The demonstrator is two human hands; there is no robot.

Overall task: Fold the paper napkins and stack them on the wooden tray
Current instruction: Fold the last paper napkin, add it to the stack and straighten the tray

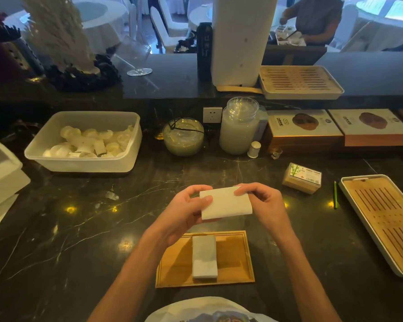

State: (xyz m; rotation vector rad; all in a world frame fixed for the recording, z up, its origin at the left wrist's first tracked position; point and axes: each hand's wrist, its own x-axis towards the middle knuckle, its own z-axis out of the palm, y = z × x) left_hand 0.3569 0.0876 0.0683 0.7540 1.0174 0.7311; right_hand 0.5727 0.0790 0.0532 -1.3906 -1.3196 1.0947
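Note:
A folded white paper napkin (226,204) hangs in the air above the dark marble counter, held between both hands. My left hand (186,211) grips its left edge, thumb on top. My right hand (263,201) pinches its upper right corner. Below the hands lies a small wooden tray (235,259) near the front edge. A narrow stack of folded napkins (204,257) lies lengthwise in the tray's middle.
A pack of napkins (302,178) and a green pen (335,194) lie to the right, beside a slatted bamboo tea tray (382,221). A white plastic tub (84,141), glass jars (239,126) and boxes (305,131) line the back. A person stands beyond the raised bar.

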